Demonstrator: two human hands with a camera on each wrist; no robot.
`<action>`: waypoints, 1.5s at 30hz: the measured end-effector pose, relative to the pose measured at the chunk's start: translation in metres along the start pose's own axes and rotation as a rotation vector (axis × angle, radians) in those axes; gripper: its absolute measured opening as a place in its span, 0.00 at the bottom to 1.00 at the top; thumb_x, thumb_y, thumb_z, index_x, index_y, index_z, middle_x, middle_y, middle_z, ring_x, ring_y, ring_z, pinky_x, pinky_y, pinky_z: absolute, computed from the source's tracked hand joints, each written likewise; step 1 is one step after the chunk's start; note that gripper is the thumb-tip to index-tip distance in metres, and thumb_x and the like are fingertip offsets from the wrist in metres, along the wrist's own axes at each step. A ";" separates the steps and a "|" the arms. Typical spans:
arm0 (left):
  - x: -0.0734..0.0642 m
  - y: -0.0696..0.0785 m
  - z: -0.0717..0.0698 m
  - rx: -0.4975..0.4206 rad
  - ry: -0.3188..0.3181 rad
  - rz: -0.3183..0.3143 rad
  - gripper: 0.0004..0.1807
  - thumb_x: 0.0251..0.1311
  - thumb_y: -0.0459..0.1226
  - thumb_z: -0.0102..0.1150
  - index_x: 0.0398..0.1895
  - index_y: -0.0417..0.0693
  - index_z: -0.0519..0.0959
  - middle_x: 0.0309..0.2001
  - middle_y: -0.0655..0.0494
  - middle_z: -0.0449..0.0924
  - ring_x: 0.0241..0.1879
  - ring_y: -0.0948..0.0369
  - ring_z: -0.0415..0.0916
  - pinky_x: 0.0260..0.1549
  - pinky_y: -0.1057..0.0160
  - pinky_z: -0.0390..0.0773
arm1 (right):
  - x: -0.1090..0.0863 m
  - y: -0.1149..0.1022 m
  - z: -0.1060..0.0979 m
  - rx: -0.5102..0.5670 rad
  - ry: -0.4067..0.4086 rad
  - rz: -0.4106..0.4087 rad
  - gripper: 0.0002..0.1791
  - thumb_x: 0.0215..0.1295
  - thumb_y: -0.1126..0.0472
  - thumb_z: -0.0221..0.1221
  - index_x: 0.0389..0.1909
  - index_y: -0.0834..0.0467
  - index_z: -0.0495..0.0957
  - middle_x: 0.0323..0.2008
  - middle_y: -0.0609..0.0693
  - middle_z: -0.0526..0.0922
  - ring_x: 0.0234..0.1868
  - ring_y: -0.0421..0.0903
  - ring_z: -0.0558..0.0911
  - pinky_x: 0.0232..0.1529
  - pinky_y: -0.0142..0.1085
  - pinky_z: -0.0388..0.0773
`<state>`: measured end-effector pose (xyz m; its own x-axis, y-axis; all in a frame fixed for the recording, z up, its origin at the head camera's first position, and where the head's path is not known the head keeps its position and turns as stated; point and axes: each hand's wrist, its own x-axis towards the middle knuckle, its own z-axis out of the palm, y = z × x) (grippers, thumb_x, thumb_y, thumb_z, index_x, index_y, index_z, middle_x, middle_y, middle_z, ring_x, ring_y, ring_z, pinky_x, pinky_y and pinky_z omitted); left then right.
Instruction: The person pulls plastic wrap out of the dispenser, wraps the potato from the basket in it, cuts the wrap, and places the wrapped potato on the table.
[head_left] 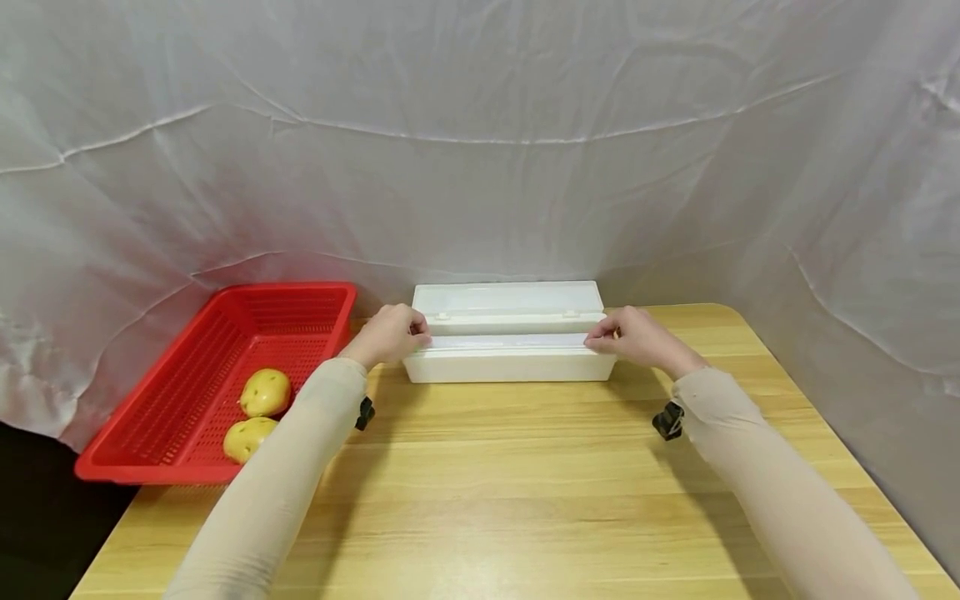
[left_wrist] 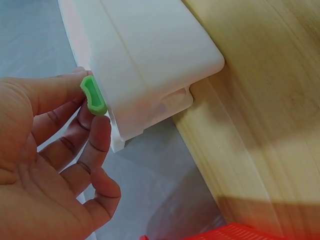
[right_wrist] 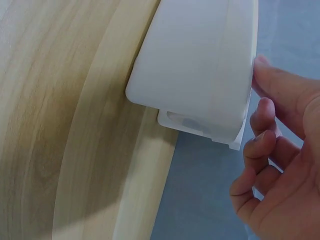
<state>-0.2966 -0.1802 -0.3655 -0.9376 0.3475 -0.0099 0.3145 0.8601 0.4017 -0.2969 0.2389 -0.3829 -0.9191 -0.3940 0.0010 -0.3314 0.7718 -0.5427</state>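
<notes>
A long white lidded box [head_left: 510, 367] stands at the table's back, its lid [head_left: 510, 296] tipped up behind it. A pale, glossy strip [head_left: 510, 341] runs along its front top edge, between the two hands. My left hand [head_left: 392, 335] pinches a small hollow green plastic piece [left_wrist: 94, 96] at the box's left end; the other fingers curl loosely. At the right end my right hand [head_left: 637, 337] pinches the end of the pale strip. In the right wrist view, its thumb [right_wrist: 280, 85] goes behind the box edge, where the tip is partly hidden.
A red plastic basket [head_left: 157, 475] with yellow potatoes [head_left: 266, 392] stands on the left, partly behind the left forearm. The wooden table [head_left: 510, 500] extends in front of the box. A grey cloth [head_left: 480, 200] hangs behind and at the sides.
</notes>
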 end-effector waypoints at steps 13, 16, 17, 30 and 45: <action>0.000 -0.001 0.002 0.000 0.000 0.004 0.08 0.72 0.37 0.66 0.34 0.47 0.87 0.33 0.53 0.84 0.36 0.56 0.76 0.39 0.59 0.76 | 0.000 0.003 0.001 -0.024 0.037 -0.027 0.10 0.79 0.57 0.63 0.40 0.58 0.87 0.29 0.49 0.82 0.29 0.43 0.71 0.33 0.35 0.68; 0.000 -0.001 0.001 0.004 0.001 0.000 0.08 0.73 0.38 0.65 0.33 0.47 0.87 0.33 0.53 0.84 0.36 0.56 0.76 0.39 0.59 0.76 | 0.000 0.000 0.002 -0.030 0.040 -0.024 0.09 0.78 0.57 0.63 0.39 0.58 0.87 0.29 0.49 0.81 0.29 0.43 0.71 0.33 0.36 0.69; 0.000 -0.002 0.000 0.005 0.002 -0.001 0.08 0.73 0.38 0.65 0.34 0.47 0.87 0.33 0.53 0.84 0.36 0.56 0.76 0.39 0.59 0.76 | 0.001 -0.003 0.003 -0.035 0.038 -0.023 0.10 0.78 0.56 0.64 0.40 0.58 0.87 0.29 0.49 0.82 0.29 0.43 0.71 0.33 0.36 0.69; -0.001 -0.003 0.002 -0.010 0.008 -0.016 0.08 0.74 0.38 0.65 0.34 0.46 0.86 0.33 0.53 0.83 0.37 0.56 0.76 0.39 0.60 0.76 | 0.025 -0.034 0.027 -0.005 -0.011 -0.030 0.09 0.73 0.56 0.69 0.46 0.56 0.92 0.37 0.51 0.84 0.38 0.47 0.75 0.41 0.38 0.73; -0.002 -0.003 0.002 -0.017 0.011 -0.026 0.08 0.74 0.38 0.64 0.35 0.46 0.86 0.34 0.53 0.84 0.37 0.55 0.76 0.40 0.59 0.76 | 0.026 -0.032 0.028 -0.037 0.002 -0.110 0.10 0.79 0.60 0.61 0.36 0.58 0.86 0.30 0.49 0.79 0.32 0.44 0.71 0.39 0.38 0.69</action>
<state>-0.2952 -0.1826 -0.3686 -0.9470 0.3211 -0.0104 0.2878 0.8622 0.4170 -0.3043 0.1896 -0.3887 -0.8772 -0.4763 0.0604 -0.4378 0.7420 -0.5077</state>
